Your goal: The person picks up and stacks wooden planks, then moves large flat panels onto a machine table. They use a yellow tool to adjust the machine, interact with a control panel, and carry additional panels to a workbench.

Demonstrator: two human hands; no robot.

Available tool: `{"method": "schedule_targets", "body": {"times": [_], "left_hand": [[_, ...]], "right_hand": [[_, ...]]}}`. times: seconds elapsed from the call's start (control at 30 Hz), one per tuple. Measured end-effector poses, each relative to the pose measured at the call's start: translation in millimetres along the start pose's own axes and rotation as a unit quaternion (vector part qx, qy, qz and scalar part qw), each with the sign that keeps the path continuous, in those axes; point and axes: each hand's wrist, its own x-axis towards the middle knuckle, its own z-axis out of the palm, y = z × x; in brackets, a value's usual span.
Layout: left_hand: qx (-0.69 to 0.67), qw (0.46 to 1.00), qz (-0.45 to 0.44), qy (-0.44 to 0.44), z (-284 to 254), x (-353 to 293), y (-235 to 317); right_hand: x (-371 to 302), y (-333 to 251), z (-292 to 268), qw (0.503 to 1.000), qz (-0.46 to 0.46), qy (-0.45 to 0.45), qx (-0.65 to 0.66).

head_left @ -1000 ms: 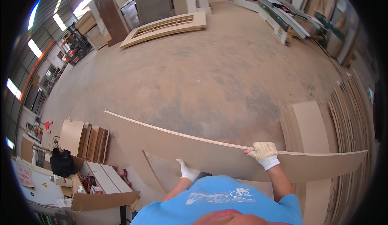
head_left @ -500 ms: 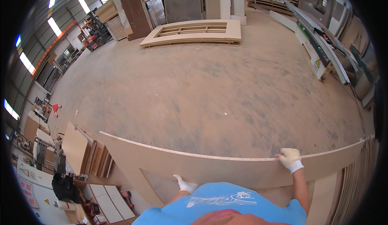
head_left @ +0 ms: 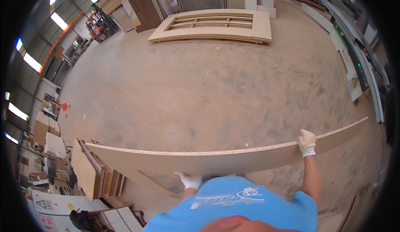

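Observation:
A long pale particleboard panel (head_left: 216, 161) stands on edge in front of my body and spans most of the view. It has a cut-out opening low on its left part. My right hand (head_left: 307, 142), in a whitish work glove, is closed over the panel's top edge, right of the middle. My left hand (head_left: 190, 180), also gloved, grips the panel lower down beside the opening, its thumb lying along the near face. The fingers of that hand are mostly hidden.
A stack of pale frames (head_left: 261, 25) lies on the floor ahead. A machine with a long metal rail (head_left: 371, 77) runs along the right. Leaning boards (head_left: 89, 169) stand near the panel's left end, with a white cabinet (head_left: 58, 203) below. A forklift (head_left: 100, 25) is far left.
The panel's right end has come away from the boards stacked at the right, and floor shows between them. My right hand has risen in view with it. The view has shifted.

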Motion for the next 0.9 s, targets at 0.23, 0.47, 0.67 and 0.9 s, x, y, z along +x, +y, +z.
{"method": "schedule_targets", "body": {"times": [0.23, 0.47, 0.67, 0.9], "left_hand": [[0.049, 0.998, 0.015, 0.027, 140, 196, 26], [0.015, 0.995, 0.033, 0.095, 287, 400, 80], [-0.02, 0.992, 0.026, 0.121, 377, 595, 82], [-0.269, 0.94, -0.133, -0.16, 500, 852, 71]], "right_hand": [[213, -13, 138, 0.999, -0.008, -0.019, 0.036], [456, -46, 216, 0.999, -0.006, -0.006, 0.044], [641, -34, 318, 0.998, -0.002, 0.018, 0.052], [917, 7, 423, 0.996, -0.022, 0.063, 0.064]]}}
